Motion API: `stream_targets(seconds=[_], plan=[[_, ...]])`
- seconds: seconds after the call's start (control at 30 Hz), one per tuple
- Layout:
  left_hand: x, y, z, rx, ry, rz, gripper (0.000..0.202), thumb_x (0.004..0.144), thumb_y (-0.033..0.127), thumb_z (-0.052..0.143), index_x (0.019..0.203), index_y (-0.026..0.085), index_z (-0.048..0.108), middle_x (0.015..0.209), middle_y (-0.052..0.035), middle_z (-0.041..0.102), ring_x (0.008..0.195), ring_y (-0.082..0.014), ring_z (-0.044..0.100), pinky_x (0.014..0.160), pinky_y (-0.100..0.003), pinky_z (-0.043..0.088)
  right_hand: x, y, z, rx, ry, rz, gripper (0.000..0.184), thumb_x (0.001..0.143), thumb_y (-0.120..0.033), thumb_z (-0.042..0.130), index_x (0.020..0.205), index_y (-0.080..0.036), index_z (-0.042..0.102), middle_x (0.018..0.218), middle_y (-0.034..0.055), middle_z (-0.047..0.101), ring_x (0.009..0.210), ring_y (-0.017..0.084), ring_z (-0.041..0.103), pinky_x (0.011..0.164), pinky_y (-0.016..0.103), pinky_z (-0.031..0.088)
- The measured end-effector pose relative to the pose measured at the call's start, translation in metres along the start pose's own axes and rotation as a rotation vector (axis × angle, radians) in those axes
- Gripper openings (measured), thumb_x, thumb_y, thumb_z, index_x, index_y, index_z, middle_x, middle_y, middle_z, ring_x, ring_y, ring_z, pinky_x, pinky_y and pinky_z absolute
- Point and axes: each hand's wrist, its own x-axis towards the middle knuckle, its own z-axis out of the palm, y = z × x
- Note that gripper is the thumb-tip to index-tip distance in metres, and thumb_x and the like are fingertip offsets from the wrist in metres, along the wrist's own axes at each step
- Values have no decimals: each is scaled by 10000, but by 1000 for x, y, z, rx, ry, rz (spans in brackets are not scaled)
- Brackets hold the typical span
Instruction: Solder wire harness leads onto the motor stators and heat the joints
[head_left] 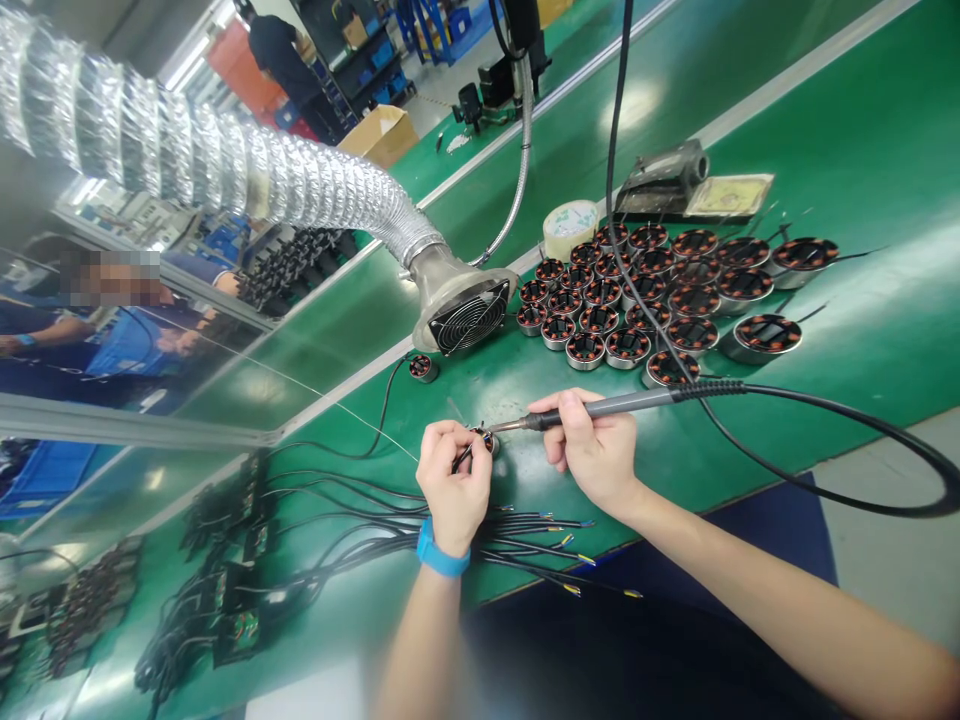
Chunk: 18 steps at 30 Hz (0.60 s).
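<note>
The left grip (454, 487) pinches a small motor (484, 439) to steady it, while the right grip (589, 450) closes penwise round a soldering iron (600, 408), aiming its tip there, beside a fume extractor (463, 315).

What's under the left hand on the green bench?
Black cables with coloured tips pass beneath the left hand's wrist across the green mat. A small motor stator shows only partly at its fingertips; whatever lies directly under the palm is covered.
</note>
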Motion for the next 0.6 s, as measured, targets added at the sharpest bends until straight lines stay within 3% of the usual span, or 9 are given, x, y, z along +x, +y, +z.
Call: stream_targets(seconds=[0.33,0.47,0.6], plan=[[0,1,1,-4,1,-32,162,874,159,644,715,158,615,848,-30,554,606,-72,453,472,-187,343,0,0,0,-26,43,-38,440,984,-527,525,844,-154,712,393,-44,518,284,84,436,314,194,334],[0,1,1,-2,-1,-27,155,876,161,645,723,157,616,849,-30,551,615,-73,461,484,-188,354,-2,3,-1,-41,-26,-87,423,1011,-501,486,900,-160,710,433,-49,536,320,84,468,342,198,370],[0,1,0,1,-11,-16,157,879,152,645,725,157,613,844,-27,547,622,-73,461,492,-187,353,-2,5,-2,-115,-124,-182,282,1024,-398,504,1012,-189,694,546,-53,603,419,83,552,454,205,472]])
